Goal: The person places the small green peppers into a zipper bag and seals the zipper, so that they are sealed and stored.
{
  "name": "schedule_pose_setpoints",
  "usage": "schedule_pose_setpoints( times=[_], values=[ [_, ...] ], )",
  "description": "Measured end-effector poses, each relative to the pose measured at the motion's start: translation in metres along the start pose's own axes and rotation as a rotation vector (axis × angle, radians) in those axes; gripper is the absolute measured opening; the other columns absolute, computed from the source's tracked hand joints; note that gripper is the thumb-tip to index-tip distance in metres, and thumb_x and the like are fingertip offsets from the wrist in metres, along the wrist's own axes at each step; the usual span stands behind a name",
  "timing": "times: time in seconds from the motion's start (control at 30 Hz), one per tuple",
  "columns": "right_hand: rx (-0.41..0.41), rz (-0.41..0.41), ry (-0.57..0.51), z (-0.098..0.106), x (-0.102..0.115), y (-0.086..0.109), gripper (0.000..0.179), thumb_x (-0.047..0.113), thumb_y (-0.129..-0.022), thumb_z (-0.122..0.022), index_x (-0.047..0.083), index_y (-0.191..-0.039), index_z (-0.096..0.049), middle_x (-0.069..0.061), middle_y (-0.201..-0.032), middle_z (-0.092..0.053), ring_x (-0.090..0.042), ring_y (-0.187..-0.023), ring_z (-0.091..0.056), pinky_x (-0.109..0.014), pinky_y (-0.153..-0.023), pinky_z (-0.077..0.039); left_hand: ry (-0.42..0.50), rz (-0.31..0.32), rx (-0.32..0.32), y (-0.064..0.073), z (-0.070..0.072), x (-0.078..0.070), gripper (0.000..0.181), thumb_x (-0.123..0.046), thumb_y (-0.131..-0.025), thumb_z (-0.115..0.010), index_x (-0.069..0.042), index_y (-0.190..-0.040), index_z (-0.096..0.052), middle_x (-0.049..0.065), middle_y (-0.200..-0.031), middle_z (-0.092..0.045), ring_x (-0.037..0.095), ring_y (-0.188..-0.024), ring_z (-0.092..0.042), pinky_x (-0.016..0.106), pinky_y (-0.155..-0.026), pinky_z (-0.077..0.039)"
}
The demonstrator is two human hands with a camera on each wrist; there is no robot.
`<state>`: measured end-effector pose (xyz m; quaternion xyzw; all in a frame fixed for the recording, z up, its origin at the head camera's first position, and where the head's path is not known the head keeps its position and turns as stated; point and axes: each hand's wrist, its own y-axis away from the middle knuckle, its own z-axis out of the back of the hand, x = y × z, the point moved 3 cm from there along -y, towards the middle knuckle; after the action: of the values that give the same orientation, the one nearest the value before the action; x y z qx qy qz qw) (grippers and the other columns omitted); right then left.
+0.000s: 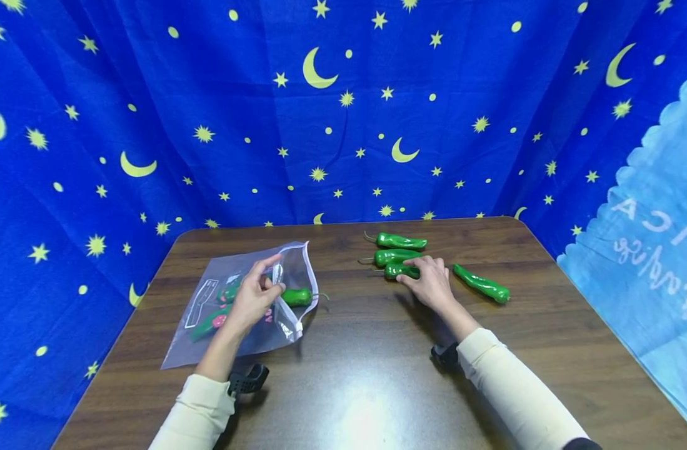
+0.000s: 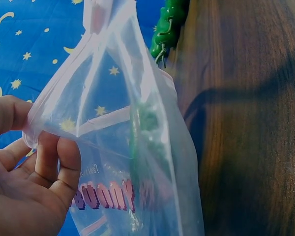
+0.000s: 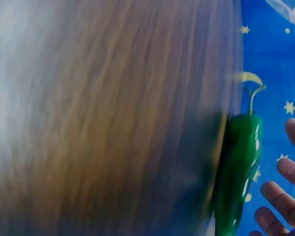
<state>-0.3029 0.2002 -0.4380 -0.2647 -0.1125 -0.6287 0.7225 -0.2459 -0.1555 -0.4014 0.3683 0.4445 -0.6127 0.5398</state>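
Observation:
My left hand [image 1: 252, 300] pinches the upper edge of a clear zip bag [image 1: 194, 337] between thumb and fingers, lifting its mouth open toward the right. One green pepper [image 1: 297, 297] lies at the mouth with its stem poking out. More green shapes show dimly through the plastic. In the left wrist view the pinched rim of the bag [image 2: 64, 110] stands raised. My right hand [image 1: 430, 281] hovers at the nearest of three green peppers [image 1: 396, 271], fingers spread about it. In the right wrist view a gap shows between the fingers and that pepper [image 3: 241, 167].
Two further green peppers, a middle one [image 1: 396, 257] and a far one [image 1: 402, 241], lie behind it. Another pepper [image 1: 482, 285] lies slanted to the right of my hand. A brown wooden table [image 1: 366, 350] bears everything, with a blue star-patterned cloth [image 1: 366, 187] behind.

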Motion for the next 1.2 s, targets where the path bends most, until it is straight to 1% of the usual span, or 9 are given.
schedule_pose_setpoints(
  times=[0.1, 0.23, 0.37, 0.53, 0.73, 0.93, 1.2],
  values=[
    [0.003, -0.014, 0.020, 0.002, -0.008, -0.002, 0.043, 0.038, -0.082, -0.070, 0.012, -0.116, -0.065, -0.017, -0.121, -0.058, -0.037, -0.111, -0.043, -0.050, -0.087, -0.034, 0.000, -0.002, -0.001, 0.000, 0.000, 0.000, 0.062, 0.003, -0.082, -0.059, -0.014, -0.140, -0.044, 0.003, -0.080, -0.042, 0.005, -0.056, -0.041, 0.018, -0.041, -0.037],
    [0.000, -0.012, 0.040, 0.004, -0.015, -0.005, 0.043, 0.037, -0.082, -0.070, 0.011, -0.116, -0.065, -0.019, -0.122, -0.057, -0.039, -0.114, -0.042, -0.051, -0.089, -0.034, 0.007, -0.016, -0.001, 0.000, 0.000, -0.001, 0.062, 0.003, -0.082, -0.059, -0.012, -0.140, -0.044, 0.004, -0.080, -0.042, 0.004, -0.056, -0.041, 0.018, -0.041, -0.037],
    [0.013, -0.008, 0.072, 0.004, -0.020, -0.008, 0.045, 0.037, -0.081, -0.070, 0.011, -0.117, -0.063, -0.018, -0.125, -0.057, -0.039, -0.113, -0.043, -0.050, -0.087, -0.034, 0.009, -0.013, 0.001, 0.001, 0.001, -0.001, 0.063, 0.003, -0.082, -0.060, -0.012, -0.141, -0.043, 0.006, -0.085, -0.043, 0.004, -0.057, -0.041, 0.018, -0.042, -0.036],
    [0.045, -0.015, 0.100, 0.001, -0.023, -0.009, 0.048, 0.037, -0.080, -0.070, 0.012, -0.120, -0.062, -0.018, -0.127, -0.057, -0.038, -0.111, -0.043, -0.049, -0.084, -0.035, -0.004, -0.009, 0.005, 0.001, 0.001, -0.001, 0.063, 0.002, -0.082, -0.060, -0.013, -0.141, -0.042, 0.006, -0.087, -0.043, 0.005, -0.058, -0.041, 0.018, -0.043, -0.037],
    [0.053, -0.011, 0.123, 0.000, -0.023, -0.008, 0.048, 0.036, -0.080, -0.071, 0.013, -0.121, -0.062, -0.018, -0.123, -0.059, -0.039, -0.111, -0.044, -0.048, -0.082, -0.035, 0.002, -0.010, 0.004, 0.000, 0.002, 0.001, 0.062, 0.002, -0.082, -0.059, -0.013, -0.141, -0.043, 0.004, -0.084, -0.042, 0.004, -0.057, -0.041, 0.018, -0.042, -0.036],
    [0.070, -0.013, 0.132, -0.002, -0.025, -0.004, 0.048, 0.037, -0.080, -0.070, 0.013, -0.121, -0.062, -0.018, -0.123, -0.060, -0.040, -0.112, -0.044, -0.049, -0.082, -0.035, 0.017, -0.010, 0.004, 0.001, 0.003, 0.001, 0.062, 0.001, -0.083, -0.059, -0.015, -0.140, -0.043, 0.003, -0.077, -0.042, 0.005, -0.056, -0.041, 0.019, -0.040, -0.037],
    [0.108, -0.009, 0.141, -0.007, -0.027, -0.001, 0.047, 0.034, -0.081, -0.069, 0.013, -0.123, -0.061, -0.019, -0.120, -0.061, -0.039, -0.107, -0.046, -0.048, -0.079, -0.035, 0.018, -0.006, 0.010, 0.002, 0.003, 0.001, 0.062, 0.002, -0.083, -0.059, -0.013, -0.141, -0.043, 0.001, -0.071, -0.042, 0.005, -0.054, -0.041, 0.019, -0.040, -0.036]
  ],
)
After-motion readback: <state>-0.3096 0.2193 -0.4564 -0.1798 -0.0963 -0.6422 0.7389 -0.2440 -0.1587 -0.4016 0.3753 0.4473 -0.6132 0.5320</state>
